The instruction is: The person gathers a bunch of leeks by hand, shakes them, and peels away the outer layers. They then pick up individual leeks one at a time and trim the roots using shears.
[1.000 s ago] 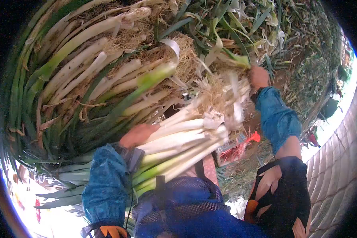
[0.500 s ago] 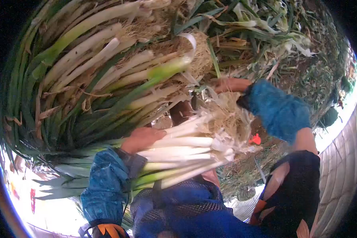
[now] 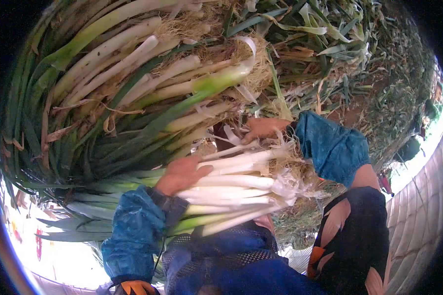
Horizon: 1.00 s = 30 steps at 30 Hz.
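Note:
A bunch of long green onions (image 3: pixel 236 183) lies across my lap, white stems and roots to the right, green leaves to the left. My left hand (image 3: pixel 182 176) is closed over the upper stems, its thumb on top and the other fingers partly hidden. At the root end, my right hand (image 3: pixel 267 129) has its fingers closed at a thin pale onion stalk (image 3: pixel 229 151) along the bunch's far edge. Fingertips and stalk overlap there, so the exact hold is hard to see. Dry, frayed roots (image 3: pixel 293 179) hang beside that hand.
A large heap of green onions (image 3: pixel 118 64) fills the upper left, roots toward the middle. Cut leaves and trimmings (image 3: pixel 349 64) cover the ground at the upper right. A pale ribbed sheet (image 3: pixel 418 211) is at the right edge.
My right hand has moved left and slightly down, from behind the roots to the thin stalk. The left hand has shifted slightly right on the stems, its thumb now more apart.

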{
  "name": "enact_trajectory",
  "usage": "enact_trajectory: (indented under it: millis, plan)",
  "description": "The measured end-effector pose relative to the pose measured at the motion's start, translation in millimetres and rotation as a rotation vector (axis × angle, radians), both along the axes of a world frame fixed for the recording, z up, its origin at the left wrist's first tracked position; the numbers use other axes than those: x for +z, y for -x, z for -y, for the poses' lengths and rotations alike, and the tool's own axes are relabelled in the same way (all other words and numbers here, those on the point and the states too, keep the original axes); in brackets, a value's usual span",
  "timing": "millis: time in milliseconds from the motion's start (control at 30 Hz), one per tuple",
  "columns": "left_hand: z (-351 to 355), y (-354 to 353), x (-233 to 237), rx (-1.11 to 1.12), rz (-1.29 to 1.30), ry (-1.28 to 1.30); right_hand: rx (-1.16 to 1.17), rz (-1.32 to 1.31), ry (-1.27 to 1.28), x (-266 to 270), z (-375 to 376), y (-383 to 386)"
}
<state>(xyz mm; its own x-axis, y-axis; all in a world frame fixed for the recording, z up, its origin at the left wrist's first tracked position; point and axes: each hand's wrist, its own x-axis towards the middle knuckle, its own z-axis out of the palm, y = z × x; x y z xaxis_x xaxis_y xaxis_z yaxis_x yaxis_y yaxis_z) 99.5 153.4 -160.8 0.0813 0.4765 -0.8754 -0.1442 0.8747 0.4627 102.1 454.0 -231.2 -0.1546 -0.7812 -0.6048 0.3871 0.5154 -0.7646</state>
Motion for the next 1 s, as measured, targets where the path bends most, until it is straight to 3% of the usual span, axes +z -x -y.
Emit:
enact_trajectory:
  millis: [100, 200, 233, 267, 333, 367, 433, 467, 500, 533, 633, 700, 733, 900, 1000]
  plan:
    - [0.9, 4.2, 8.4, 0.178, -0.205, 0.041, -0.062, 0.051, 0.056, 17.8, 1.5, -4.2]
    - [12.2, -25.9, -20.0, 0.203, -0.601, -0.181, -0.111, 0.089, 0.063, 18.3, 7.6, -17.0]
    - [10.2, -20.3, -25.5, 0.114, -0.140, -0.036, -0.136, 0.140, 0.035, 9.4, 11.7, -27.4]
    - [6.5, -16.1, -26.7, 0.069, -0.029, -0.008, -0.161, 0.197, 0.007, 3.8, 12.1, -38.8]
    - [-1.8, 4.4, -18.2, -0.026, 0.181, 0.049, -0.204, 0.071, -0.032, 4.7, 5.6, -38.9]
    - [-0.7, 4.0, -16.6, -0.031, 0.155, 0.043, -0.255, 0.034, -0.091, -14.1, -5.8, -55.1]
    - [0.0, 1.6, -15.0, -0.048, 0.107, 0.018, -0.159, -0.571, -0.160, -16.5, -50.6, -40.5]
    - [0.6, 0.1, -13.8, -0.047, 0.097, 0.023, -0.194, -0.684, -0.374, -17.2, -82.6, -37.3]
    - [0.8, -0.3, -14.5, -0.045, 0.082, 0.028, 0.330, -0.613, -0.857, -26.3, -118.1, -16.8]
    - [2.0, -1.0, -15.9, -0.040, 0.066, 0.036, 0.036, -0.761, -1.000, -28.0, -171.0, -18.4]
    - [10.0, -12.5, -22.8, 0.033, 0.057, -0.064, 0.090, -0.740, -1.097, 9.2, -265.8, -8.3]
    - [4.8, -9.3, -24.4, -0.034, 0.163, 0.028, 0.223, -0.302, -1.152, 11.1, -249.3, -13.4]
    - [4.4, -4.9, -26.3, -0.064, 0.207, 0.084, 0.250, -0.212, -1.100, 6.5, -226.9, -15.9]
    - [12.5, -9.9, -23.3, 0.017, 0.127, 0.025, 0.155, -0.287, -0.440, -31.3, -77.3, -31.0]
    - [5.9, -4.6, -17.5, 0.008, 0.178, 0.081, 0.198, -0.264, -0.252, -43.4, -10.2, -34.1]
